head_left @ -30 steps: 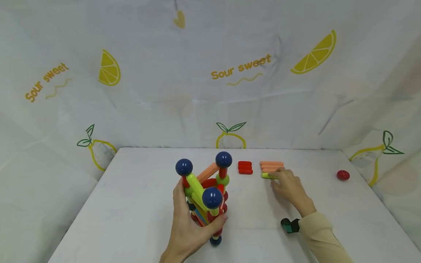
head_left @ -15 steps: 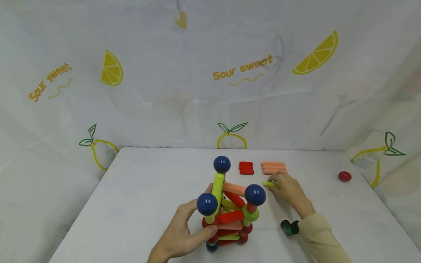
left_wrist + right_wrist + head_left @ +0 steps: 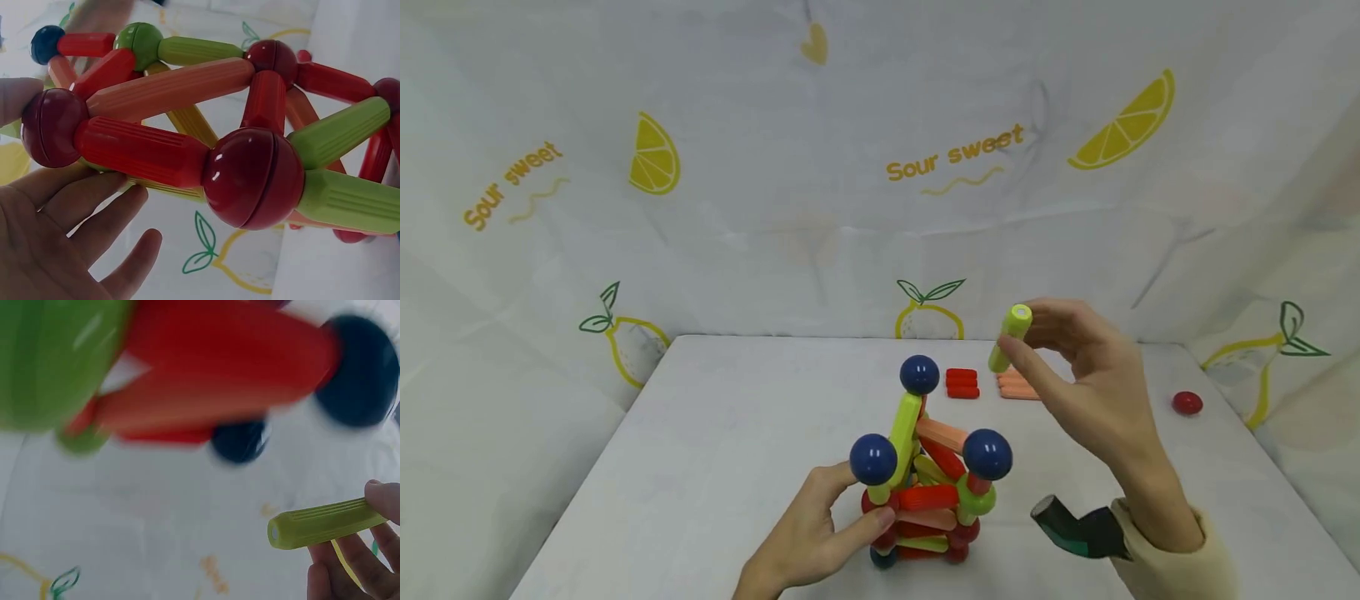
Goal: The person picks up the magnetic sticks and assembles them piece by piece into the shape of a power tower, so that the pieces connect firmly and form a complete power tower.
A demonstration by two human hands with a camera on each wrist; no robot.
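A tower of coloured magnetic rods and balls [image 3: 928, 497] stands on the table, topped by several blue balls [image 3: 987, 454]. My left hand [image 3: 808, 527] grips its left side, the thumb on a dark red ball [image 3: 56, 127] and the other fingers behind. To the tower's upper right, my right hand [image 3: 1093, 379] pinches a yellow-green rod [image 3: 1011, 337] between thumb and fingers, raised off the table. The right wrist view shows a pale tip on the end of that rod [image 3: 325, 524], apart from the blurred tower parts above it.
Short red rods [image 3: 962, 383] lie side by side toward the back of the white table [image 3: 722, 433]. Orange rods [image 3: 1017, 387] are beside them, partly behind the right hand. A lone red ball [image 3: 1187, 403] sits at the far right. A printed cloth [image 3: 760, 208] hangs behind.
The right hand has drawn the yellow-green rod away from the orange rods and lifted it, tilting it up. The left hand has turned the tower and shifted it right.
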